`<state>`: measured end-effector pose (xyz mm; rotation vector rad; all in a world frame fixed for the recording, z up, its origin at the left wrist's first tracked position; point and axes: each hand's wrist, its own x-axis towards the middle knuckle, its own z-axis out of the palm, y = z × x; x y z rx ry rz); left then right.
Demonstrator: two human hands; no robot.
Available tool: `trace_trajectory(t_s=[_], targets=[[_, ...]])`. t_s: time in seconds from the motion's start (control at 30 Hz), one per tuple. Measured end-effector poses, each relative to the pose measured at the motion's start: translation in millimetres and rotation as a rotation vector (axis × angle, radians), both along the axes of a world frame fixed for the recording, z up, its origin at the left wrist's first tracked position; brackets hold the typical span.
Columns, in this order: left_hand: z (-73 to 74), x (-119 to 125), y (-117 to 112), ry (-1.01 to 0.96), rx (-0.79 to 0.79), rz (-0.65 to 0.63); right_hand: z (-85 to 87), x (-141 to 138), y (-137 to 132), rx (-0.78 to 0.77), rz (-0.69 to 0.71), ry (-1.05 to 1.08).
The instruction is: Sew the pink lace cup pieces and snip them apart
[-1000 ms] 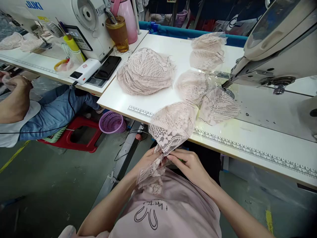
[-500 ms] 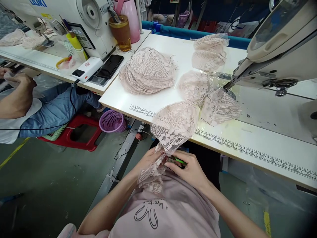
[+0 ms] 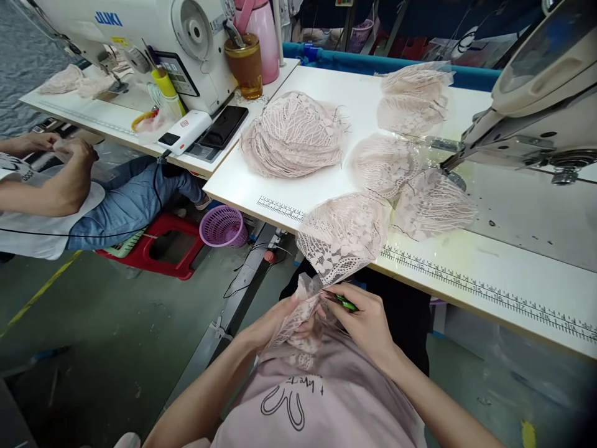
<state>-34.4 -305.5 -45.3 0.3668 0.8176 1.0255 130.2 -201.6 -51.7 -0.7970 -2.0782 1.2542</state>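
My left hand (image 3: 275, 320) is closed on a pale pink lace piece (image 3: 298, 311) that bunches in my lap, just below the table's front edge. My right hand (image 3: 368, 320) is closed round a small green-handled tool (image 3: 346, 304), its tip at the same lace. A chain of joined lace pieces (image 3: 342, 233) hangs over the table edge (image 3: 466, 292) down to my hands and runs back over the table towards the needle of my sewing machine (image 3: 536, 118). I wear a pink shirt.
A thick stack of lace cups (image 3: 293, 134) and a smaller stack (image 3: 415, 93) lie on the white table. To the left a co-worker sits at another sewing machine (image 3: 153, 43), beside a phone (image 3: 224, 127), power bank, brown cup and pink flask. A purple basket (image 3: 222, 227) and red stool stand on the floor.
My hands have shifted slightly right and the right hand has turned, so the green tool now shows at the lace. The view has drifted a little; the co-worker's arm has moved inward.
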Motion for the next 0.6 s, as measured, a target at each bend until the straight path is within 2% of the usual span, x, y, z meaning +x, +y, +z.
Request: trace_trajectory(t_s=[0.07,0.17,0.23,0.3,0.37,0.47,0.53,0.6], targets=[[2.5,-3,-6,0.047,0.016,-0.058,4.5,6,2,0.111,0.042,0.038],[2.5,-6,-10,0.170,0.007,-0.169,19.7,12,12,0.450,0.038,0.039],[-0.7,-8,-11,0.226,-0.023,-0.139,31.7,11,24,0.698,-0.018,-0.111],[-5.2,-10,-11,0.236,-0.047,-0.041,41.4,6,37,0.847,-0.049,-0.334],[-9.3,-14,-9,0.200,-0.075,0.085,47.3,0,49,0.898,-0.046,-0.492],[-14.1,-21,1,0.152,-0.125,0.249,50.8,-7,56,0.904,-0.054,-0.476],[-17.3,-24,12,0.129,-0.164,0.305,52.9,-10,48,0.814,0.000,-0.386],[-21.4,-25,26,0.119,-0.195,0.290,55.7,-13,30,0.613,0.177,-0.291]])
